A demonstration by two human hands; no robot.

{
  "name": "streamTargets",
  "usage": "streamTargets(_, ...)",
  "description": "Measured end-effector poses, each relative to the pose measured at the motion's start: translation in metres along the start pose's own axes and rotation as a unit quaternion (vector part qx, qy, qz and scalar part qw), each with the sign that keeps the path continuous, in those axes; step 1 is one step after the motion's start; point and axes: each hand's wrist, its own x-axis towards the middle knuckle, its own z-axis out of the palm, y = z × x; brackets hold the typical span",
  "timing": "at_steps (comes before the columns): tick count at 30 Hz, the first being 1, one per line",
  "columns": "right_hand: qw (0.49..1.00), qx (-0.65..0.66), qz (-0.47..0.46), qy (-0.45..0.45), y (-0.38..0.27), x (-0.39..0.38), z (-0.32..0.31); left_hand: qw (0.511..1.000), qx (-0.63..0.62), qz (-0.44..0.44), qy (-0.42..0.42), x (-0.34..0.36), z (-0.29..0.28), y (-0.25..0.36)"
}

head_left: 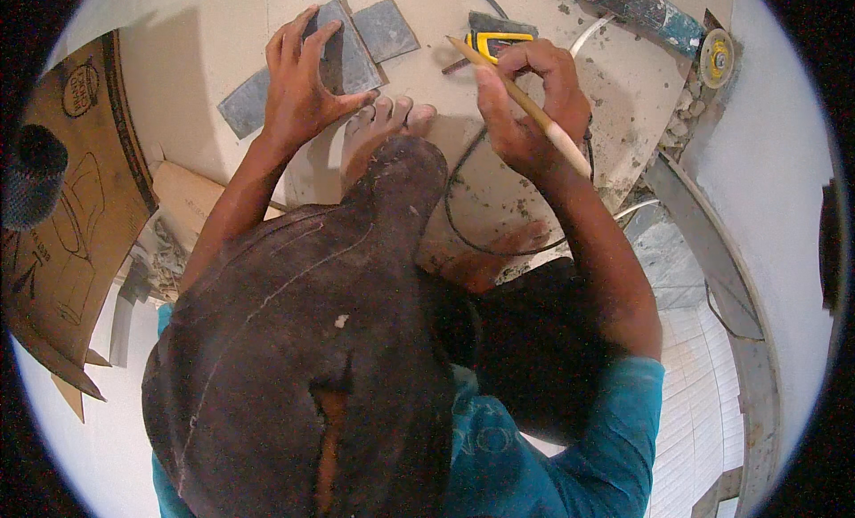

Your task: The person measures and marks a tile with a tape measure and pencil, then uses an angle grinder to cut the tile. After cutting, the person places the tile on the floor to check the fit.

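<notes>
My left hand [301, 81] presses flat on a grey tile piece [349, 57] lying on the pale floor, fingers spread over its left part. More grey tile pieces lie beside it: one to the right [386, 28] and one to the lower left [242, 104]. My right hand [534, 99] grips a long wooden stick [525, 104] that slants from upper left to lower right. A yellow and black tape measure [497, 40] sits just past that hand. My bare foot [383, 130] rests between the two hands.
An angle grinder [663, 24] with its disc [716, 58] lies at the upper right amid rubble. A black cable [463, 228] loops on the floor. Brown cardboard [67, 215] lies at the left. White small-tiled surface [695, 375] lies at the right.
</notes>
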Motion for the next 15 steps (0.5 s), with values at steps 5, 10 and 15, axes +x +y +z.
streamTargets(5,1.0,-0.007,0.001,-0.014,0.002,-0.004,0.028,1.0,-0.005,0.004,0.005,-0.005,0.0,-0.003)
streamTargets(10,0.997,-0.017,-0.069,0.006,0.01,-0.001,0.051,1.0,-0.005,0.002,0.006,-0.008,0.001,-0.006)
streamTargets(15,0.998,-0.043,-0.048,-0.026,0.012,0.002,0.066,1.0,-0.004,-0.005,-0.005,-0.007,-0.002,-0.005)
